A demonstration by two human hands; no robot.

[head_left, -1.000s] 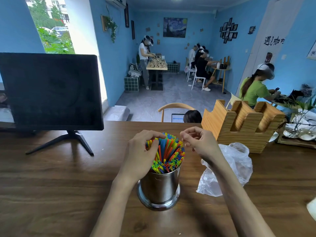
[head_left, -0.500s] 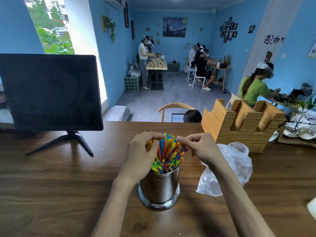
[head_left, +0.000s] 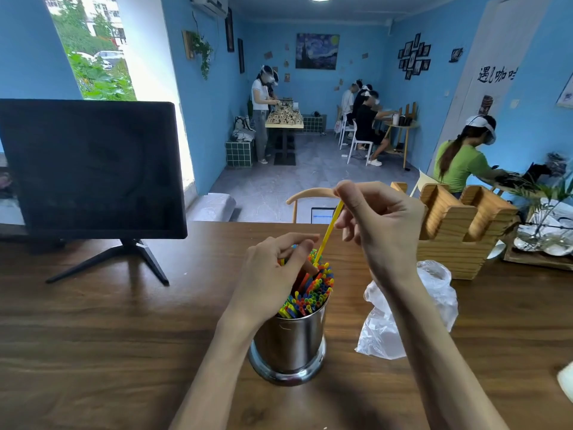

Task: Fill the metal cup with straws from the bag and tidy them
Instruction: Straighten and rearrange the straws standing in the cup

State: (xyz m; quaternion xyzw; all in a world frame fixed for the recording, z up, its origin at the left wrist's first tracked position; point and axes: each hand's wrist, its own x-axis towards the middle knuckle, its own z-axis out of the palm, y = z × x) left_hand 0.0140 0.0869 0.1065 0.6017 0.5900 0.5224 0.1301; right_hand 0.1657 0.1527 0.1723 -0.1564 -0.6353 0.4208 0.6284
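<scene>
1. Right hand [head_left: 376, 225]: thumb and forefinger pinching the top end of one yellow straw [head_left: 329, 231], other fingers loosely curled; lower end of that straw down among the bundle, so probably a single stray being drawn up or reseated for tidying.
2. Left hand [head_left: 276, 274]: fingers curled round the left and far side of the straws [head_left: 313, 293], grasping the bundle; likely there to keep the rest from lifting or fanning out while the one straw moves.
3. Metal cup [head_left: 288, 342]: upright on the wooden table [head_left: 108, 330], near centre, packed with coloured straws leaning toward the right rim; judged close to full, tidying stage.
4. Plastic bag [head_left: 431, 308]: crumpled and slack just right of the cup, partly hidden behind the right forearm; whether any straws remain inside, cannot tell.
5. Edges: cup well in from the far edge of the table, with a stretch of table on its near side too; little risk of a fall, more of a tip if the bundle is pulled sideways.
6. Room for moving: open air above the cup for a straight lift; bare table to the left as far as the monitor [head_left: 90, 169] and its stand; tighter on the right, with the bag close by and the wooden holder [head_left: 465, 231] at far right.
</scene>
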